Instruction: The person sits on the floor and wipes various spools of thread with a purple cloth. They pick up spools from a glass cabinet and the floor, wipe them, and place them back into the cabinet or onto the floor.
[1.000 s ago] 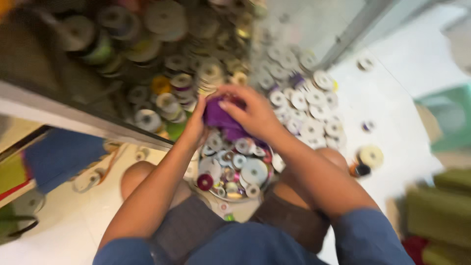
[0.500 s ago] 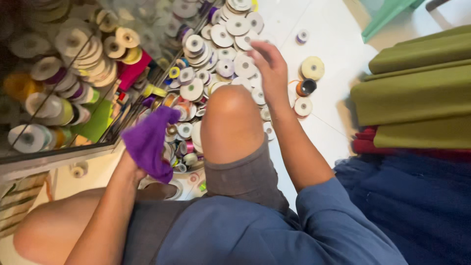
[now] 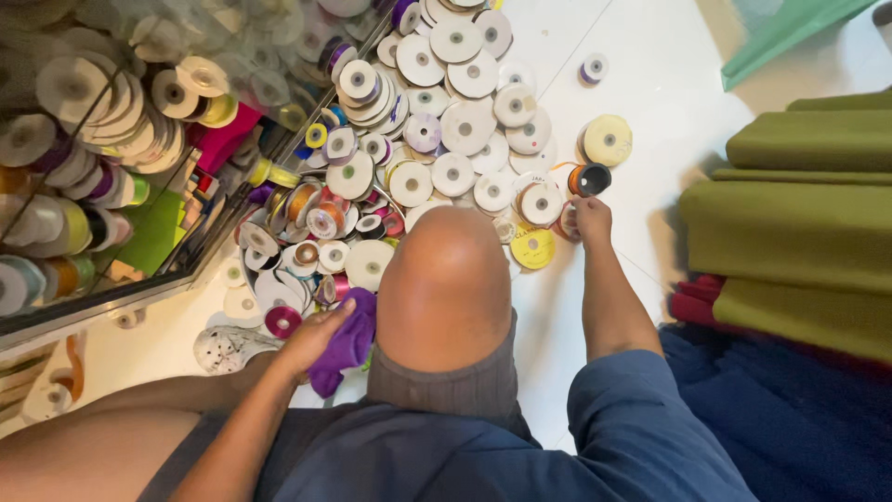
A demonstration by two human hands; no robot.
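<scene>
Far left there's a glass-fronted cabinet (image 3: pixel 111 186) stuffed with ribbon spools, mostly white-sided ones plus some pink and green bits behind the glass. Just right of it, a big heap of ribbon spools (image 3: pixel 437 139) is spread over the white floor (image 3: pixel 650 65), running from near the person's knee out to the far edge of the shot.

Near side, the left hand (image 3: pixel 311 339) is closed around a purple cloth (image 3: pixel 348 344), which bunches up and hangs right against the left of the raised bare knee (image 3: pixel 444 288). A magenta spool (image 3: pixel 282 322) sits on the floor just left of that hand, and a white polka-dot thing (image 3: pixel 228 346) lies next to it, can't really tell what it is.

On the other side of the knee, the right hand (image 3: pixel 591 220) is down at the right edge of the heap, fingers curled on a small spool there. I can't tell how firmly it's gripped. A yellow spool (image 3: pixel 533 248) lies just left of it, an orange-and-black spool (image 3: pixel 589 178) just beyond, and a pale yellow spool (image 3: pixel 606 139) farther out.

Right side: olive green fabric (image 3: pixel 799 223) folded in a stack, red fabric (image 3: pixel 697 302) peeking under it, dark blue fabric (image 3: pixel 790 418) nearest.
</scene>
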